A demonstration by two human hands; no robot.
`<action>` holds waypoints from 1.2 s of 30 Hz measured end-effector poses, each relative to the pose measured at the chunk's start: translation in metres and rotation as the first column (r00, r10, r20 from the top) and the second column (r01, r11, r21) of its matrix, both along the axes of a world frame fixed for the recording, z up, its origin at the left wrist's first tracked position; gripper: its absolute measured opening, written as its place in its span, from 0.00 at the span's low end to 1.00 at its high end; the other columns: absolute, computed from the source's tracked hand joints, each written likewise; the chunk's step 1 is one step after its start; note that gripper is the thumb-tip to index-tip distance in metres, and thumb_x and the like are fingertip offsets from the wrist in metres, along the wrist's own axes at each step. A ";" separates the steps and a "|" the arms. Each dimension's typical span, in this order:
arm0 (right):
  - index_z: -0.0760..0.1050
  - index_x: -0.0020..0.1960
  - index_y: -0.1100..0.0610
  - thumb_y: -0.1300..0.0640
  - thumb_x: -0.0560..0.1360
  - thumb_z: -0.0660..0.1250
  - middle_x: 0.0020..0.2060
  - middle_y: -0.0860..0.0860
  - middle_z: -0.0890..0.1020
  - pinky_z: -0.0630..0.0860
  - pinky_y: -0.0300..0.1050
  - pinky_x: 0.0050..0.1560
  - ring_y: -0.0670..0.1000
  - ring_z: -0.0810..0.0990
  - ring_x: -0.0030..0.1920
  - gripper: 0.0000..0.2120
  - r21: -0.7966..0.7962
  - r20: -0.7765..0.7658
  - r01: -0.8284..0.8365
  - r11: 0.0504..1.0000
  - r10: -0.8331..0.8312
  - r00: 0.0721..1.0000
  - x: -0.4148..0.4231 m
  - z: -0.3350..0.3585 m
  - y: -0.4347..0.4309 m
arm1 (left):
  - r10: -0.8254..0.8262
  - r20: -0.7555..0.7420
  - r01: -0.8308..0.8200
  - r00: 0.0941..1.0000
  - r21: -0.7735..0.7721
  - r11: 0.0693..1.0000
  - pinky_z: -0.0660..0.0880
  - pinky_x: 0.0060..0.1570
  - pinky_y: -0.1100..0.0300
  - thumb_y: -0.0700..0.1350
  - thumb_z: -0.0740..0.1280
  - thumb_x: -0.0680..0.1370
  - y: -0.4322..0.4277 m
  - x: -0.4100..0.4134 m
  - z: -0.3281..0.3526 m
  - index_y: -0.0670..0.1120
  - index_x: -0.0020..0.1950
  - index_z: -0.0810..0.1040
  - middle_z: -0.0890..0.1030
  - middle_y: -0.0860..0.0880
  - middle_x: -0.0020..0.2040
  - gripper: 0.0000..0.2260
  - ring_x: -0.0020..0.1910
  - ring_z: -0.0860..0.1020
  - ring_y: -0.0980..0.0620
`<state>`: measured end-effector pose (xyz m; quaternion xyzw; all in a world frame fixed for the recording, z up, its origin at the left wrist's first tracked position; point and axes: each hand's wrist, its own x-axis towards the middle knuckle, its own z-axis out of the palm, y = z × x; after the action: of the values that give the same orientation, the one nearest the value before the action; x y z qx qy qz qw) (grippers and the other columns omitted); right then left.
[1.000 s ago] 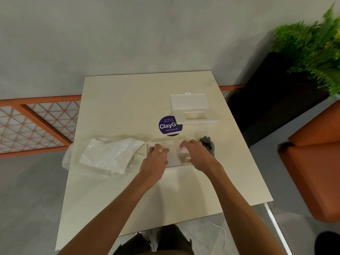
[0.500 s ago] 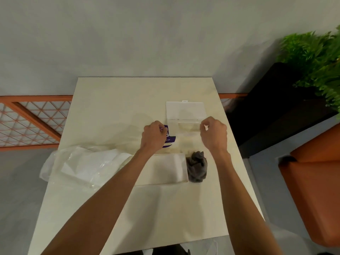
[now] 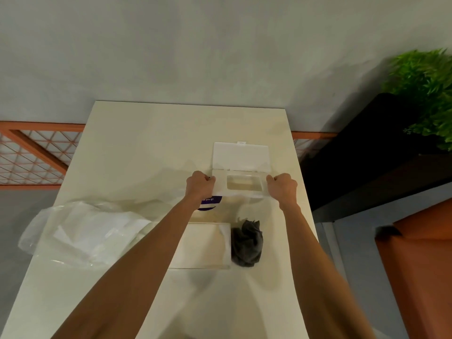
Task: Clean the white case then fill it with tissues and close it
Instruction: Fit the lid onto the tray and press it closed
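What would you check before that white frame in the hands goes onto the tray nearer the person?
1. Grip by left hand and right hand on the white frame: ok.
2. The flap shut: not ok, it lies folded back.
3. The grey cloth out of the tray: ok, beside it.
4. The tray filled: cannot tell.
5. The plastic bag clear of the tray: cannot tell, an arm hides that edge.

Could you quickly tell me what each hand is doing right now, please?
Left hand: closed, gripping the left end of the white case lid.
Right hand: closed, gripping the lid's right end.
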<state>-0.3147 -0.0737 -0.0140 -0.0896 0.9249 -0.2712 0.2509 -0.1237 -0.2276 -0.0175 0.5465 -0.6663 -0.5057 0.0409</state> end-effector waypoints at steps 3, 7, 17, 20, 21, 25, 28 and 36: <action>0.76 0.47 0.63 0.55 0.83 0.65 0.41 0.59 0.77 0.71 0.47 0.38 0.59 0.76 0.44 0.11 -0.107 0.031 0.072 0.992 -0.069 0.997 0.007 -0.006 0.006 | 0.009 -0.013 -0.009 1.000 0.001 1.000 0.77 0.45 0.54 0.43 0.68 0.83 0.001 -0.002 0.001 0.40 0.55 0.85 0.81 0.46 0.48 0.08 0.47 0.79 0.44; 0.80 0.66 0.64 0.57 0.85 0.66 0.52 0.57 0.81 0.79 0.55 0.59 0.56 0.77 0.52 0.14 -0.204 0.047 0.096 0.974 -0.088 0.995 0.021 -0.001 0.014 | 0.034 -0.050 -0.034 0.998 -0.011 0.999 0.78 0.46 0.58 0.41 0.70 0.82 0.004 0.007 0.006 0.39 0.60 0.85 0.81 0.49 0.46 0.09 0.45 0.80 0.48; 0.82 0.65 0.58 0.54 0.83 0.68 0.51 0.48 0.83 0.77 0.49 0.59 0.53 0.80 0.54 0.13 -0.333 -0.087 0.039 0.942 -0.072 0.994 0.098 0.034 0.038 | 0.086 -0.242 -0.113 0.966 -0.101 0.988 0.79 0.47 0.57 0.44 0.72 0.80 0.018 0.102 0.044 0.50 0.58 0.86 0.87 0.53 0.49 0.07 0.44 0.83 0.51; 0.81 0.65 0.58 0.54 0.83 0.68 0.52 0.47 0.83 0.74 0.44 0.57 0.51 0.79 0.54 0.14 -0.348 -0.107 0.024 0.937 -0.065 0.992 0.129 0.036 0.046 | 0.084 -0.252 -0.120 0.964 -0.132 0.984 0.81 0.50 0.56 0.45 0.72 0.81 0.029 0.141 0.046 0.49 0.59 0.86 0.86 0.54 0.48 0.08 0.46 0.84 0.51; 0.81 0.65 0.58 0.54 0.83 0.68 0.52 0.46 0.83 0.73 0.43 0.55 0.50 0.79 0.53 0.13 -0.356 -0.114 0.016 0.934 -0.060 0.992 0.142 0.037 0.048 | 0.081 -0.254 -0.118 0.964 -0.136 0.984 0.80 0.48 0.58 0.45 0.72 0.81 0.033 0.155 0.045 0.48 0.60 0.86 0.86 0.54 0.48 0.08 0.46 0.84 0.51; 0.82 0.61 0.57 0.56 0.83 0.67 0.45 0.42 0.81 0.70 0.33 0.43 0.47 0.79 0.48 0.10 -0.378 -0.113 0.004 0.926 -0.051 0.992 0.185 0.030 0.056 | 0.069 -0.224 -0.110 0.972 -0.180 0.977 0.76 0.48 0.60 0.45 0.71 0.81 0.048 0.199 0.042 0.48 0.60 0.85 0.86 0.54 0.49 0.08 0.46 0.83 0.51; 0.82 0.59 0.55 0.55 0.83 0.67 0.46 0.44 0.83 0.76 0.41 0.46 0.47 0.81 0.47 0.08 -0.372 -0.118 0.009 0.928 -0.057 0.991 0.211 0.024 0.062 | 0.062 -0.214 -0.110 0.975 -0.223 0.968 0.75 0.53 0.61 0.43 0.70 0.82 0.059 0.222 0.038 0.47 0.60 0.85 0.85 0.55 0.50 0.08 0.50 0.83 0.54; 0.81 0.52 0.56 0.57 0.82 0.68 0.40 0.49 0.82 0.79 0.53 0.51 0.57 0.81 0.49 0.05 -0.330 -0.146 -0.008 0.944 -0.042 0.988 0.241 -0.009 0.067 | -0.020 -0.145 -0.035 0.989 -0.363 0.931 0.71 0.53 0.64 0.38 0.68 0.83 0.075 0.246 0.018 0.42 0.63 0.84 0.86 0.48 0.52 0.10 0.47 0.81 0.55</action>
<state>-0.0741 -0.0070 -0.0232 -0.1426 0.8836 -0.4167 0.1591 0.1223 -0.1526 0.0009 0.4935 -0.7416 -0.4118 0.1923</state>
